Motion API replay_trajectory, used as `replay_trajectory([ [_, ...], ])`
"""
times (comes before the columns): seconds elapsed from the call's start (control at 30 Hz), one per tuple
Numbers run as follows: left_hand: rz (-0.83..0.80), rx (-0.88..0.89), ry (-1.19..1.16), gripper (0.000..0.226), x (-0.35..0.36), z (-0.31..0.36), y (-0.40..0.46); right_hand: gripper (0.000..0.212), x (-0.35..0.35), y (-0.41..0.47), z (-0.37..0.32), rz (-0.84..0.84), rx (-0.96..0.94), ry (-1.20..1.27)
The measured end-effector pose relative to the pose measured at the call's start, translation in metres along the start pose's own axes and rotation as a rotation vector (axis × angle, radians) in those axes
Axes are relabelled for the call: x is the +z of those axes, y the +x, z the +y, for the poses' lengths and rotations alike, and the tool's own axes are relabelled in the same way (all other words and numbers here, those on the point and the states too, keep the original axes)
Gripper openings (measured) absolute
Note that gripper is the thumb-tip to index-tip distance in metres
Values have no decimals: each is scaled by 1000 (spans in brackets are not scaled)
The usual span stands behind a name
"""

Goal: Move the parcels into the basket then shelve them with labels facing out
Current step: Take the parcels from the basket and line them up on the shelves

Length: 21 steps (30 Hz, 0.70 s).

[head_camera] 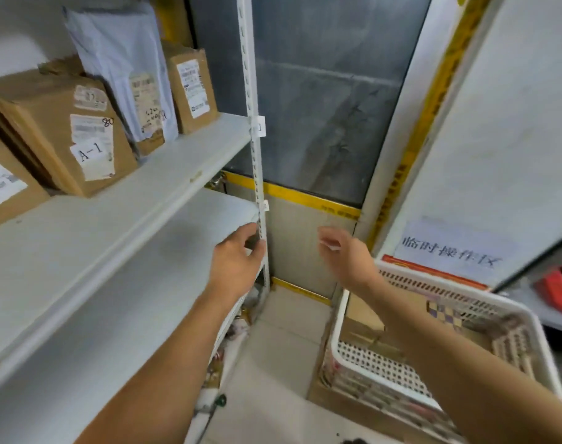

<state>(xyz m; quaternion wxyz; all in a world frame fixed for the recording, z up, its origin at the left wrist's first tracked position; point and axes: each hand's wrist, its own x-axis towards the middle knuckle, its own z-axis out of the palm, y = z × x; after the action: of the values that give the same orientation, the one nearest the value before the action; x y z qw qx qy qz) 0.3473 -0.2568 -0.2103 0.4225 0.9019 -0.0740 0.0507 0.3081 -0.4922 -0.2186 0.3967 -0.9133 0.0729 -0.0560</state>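
Clearly we are partway: just below our right hand [340,251] sits the white basket [427,376], with parcels [366,315] left inside. Both hands hold no parcel; the left hand [238,254] hovers loosely curled at the upright post [257,174], while the right is too blurred to read. Up and left of it, shelved parcels [81,136] already show labels.

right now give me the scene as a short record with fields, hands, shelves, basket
left hand: at the shelf upright, by the lower shelf's end; grip unclear
right hand: raised above the basket, pinching a small white item
upper shelf: cardboard boxes and a grey mailer bag, labels facing out; one box marked A-1
lower shelf: bare where visible
basket: white, perforated, parcels inside
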Motion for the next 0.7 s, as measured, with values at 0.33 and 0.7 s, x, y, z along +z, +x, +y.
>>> replay_trajectory([
  [0.33,-388,-11,90,45,196,72,-38,43,-84,-78,198,29,324,105],
  [0.7,-677,-123,176,53,411,130,-76,48,-150,-125,401,-16,653,141],
])
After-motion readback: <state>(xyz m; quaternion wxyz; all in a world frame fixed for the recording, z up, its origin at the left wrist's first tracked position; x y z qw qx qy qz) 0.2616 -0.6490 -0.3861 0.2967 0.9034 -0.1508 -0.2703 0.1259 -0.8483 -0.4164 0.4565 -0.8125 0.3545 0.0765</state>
